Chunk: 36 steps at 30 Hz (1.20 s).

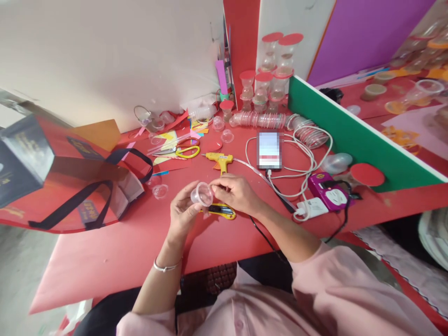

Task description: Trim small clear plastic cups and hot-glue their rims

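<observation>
My left hand (185, 205) is closed around a small clear plastic cup (202, 194), tilted so that its round mouth faces me. At the cup's right rim is my right hand (236, 192), with fingers curled and thumb and fingertips together. Whether a small thing is pinched there, I cannot make out. A yellow utility knife (224, 211) lies on the red table (147, 252) just under my hands. Beyond them rests a yellow glue gun (220, 159), nozzle to the left. Yellow-handled scissors (187, 151) lie further left among paper scraps.
A red gift bag (80, 186) stands at the left. Nested clear cups (259, 120) lie behind a phone (269, 149) with white cables. Red-topped cup stacks (264, 84) stand at the back. A green divider (350, 135) and a purple power strip (327, 191) are on the right.
</observation>
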### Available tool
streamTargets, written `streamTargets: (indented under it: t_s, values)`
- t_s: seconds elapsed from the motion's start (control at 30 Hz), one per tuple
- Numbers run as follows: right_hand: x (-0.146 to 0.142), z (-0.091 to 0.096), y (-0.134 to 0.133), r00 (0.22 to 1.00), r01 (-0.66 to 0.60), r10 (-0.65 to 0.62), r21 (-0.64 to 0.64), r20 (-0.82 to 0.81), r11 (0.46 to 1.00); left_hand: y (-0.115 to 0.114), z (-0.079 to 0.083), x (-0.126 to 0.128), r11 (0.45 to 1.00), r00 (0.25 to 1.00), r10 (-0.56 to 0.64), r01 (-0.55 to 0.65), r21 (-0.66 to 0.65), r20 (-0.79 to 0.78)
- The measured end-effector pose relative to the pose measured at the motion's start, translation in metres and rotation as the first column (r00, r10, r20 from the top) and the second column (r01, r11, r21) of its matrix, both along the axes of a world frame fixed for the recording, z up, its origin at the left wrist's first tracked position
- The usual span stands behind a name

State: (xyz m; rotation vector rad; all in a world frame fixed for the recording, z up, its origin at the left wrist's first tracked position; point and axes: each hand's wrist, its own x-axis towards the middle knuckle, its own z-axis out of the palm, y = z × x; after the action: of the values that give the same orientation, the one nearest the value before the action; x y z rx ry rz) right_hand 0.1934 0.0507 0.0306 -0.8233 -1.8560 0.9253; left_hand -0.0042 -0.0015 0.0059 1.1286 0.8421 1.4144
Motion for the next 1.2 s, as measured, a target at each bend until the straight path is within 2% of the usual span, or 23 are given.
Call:
streamTargets:
  t_s: [0.17,0.27,0.37,0.5,0.57,0.63,0.73,0.8,0.97,1.1,1.2]
  values:
    - [-0.001,-0.002,-0.001,0.995,0.072,-0.063,-0.115,0.076,0.991,0.004,0.002,-0.004,1.0,0.997,0.001,0.0,-0.003,0.079]
    - [-0.002,-0.002,-0.002,0.99,0.083,-0.07,-0.105,0.122,0.991,0.006,0.004,-0.006,0.998,0.995,-0.009,0.016,-0.065,0.098]
    - [-0.005,-0.005,-0.002,0.998,0.037,-0.033,-0.088,0.05,0.995,0.008,0.004,-0.004,0.99,0.996,-0.02,0.032,-0.14,0.085]
    - [-0.01,-0.012,-0.004,0.999,-0.042,0.042,0.004,-0.024,0.999,0.008,0.0,0.002,0.991,0.998,-0.058,0.061,-0.122,0.021]
    - [-0.012,-0.016,-0.005,0.996,0.018,-0.016,0.025,-0.087,1.0,0.008,-0.003,0.005,0.997,0.999,-0.002,0.004,-0.075,0.032]
    - [-0.015,-0.018,-0.006,0.977,0.129,-0.127,0.002,-0.173,0.992,0.006,-0.006,0.007,0.995,0.997,0.074,-0.071,-0.063,0.032]
    - [-0.017,-0.017,-0.008,0.938,0.261,-0.262,-0.035,-0.226,0.965,0.005,-0.008,0.011,0.984,0.992,0.111,-0.119,-0.135,-0.067]
    - [-0.017,-0.016,-0.009,0.925,0.304,-0.308,-0.052,-0.224,0.951,0.006,-0.007,0.014,0.973,0.987,0.122,-0.139,-0.183,-0.103]
    - [-0.017,-0.018,-0.008,0.888,0.354,-0.386,-0.162,-0.249,0.921,0.01,0.0,0.03,0.968,0.99,0.142,-0.141,-0.207,-0.006]
    - [-0.017,-0.018,-0.006,0.884,0.372,-0.396,-0.137,-0.248,0.918,0.02,0.001,0.04,0.946,0.966,0.223,-0.247,-0.208,-0.134]
    - [-0.014,-0.016,-0.003,0.921,0.265,-0.297,-0.152,-0.252,0.952,0.029,0.002,0.04,0.923,0.914,0.312,-0.357,-0.145,-0.26]
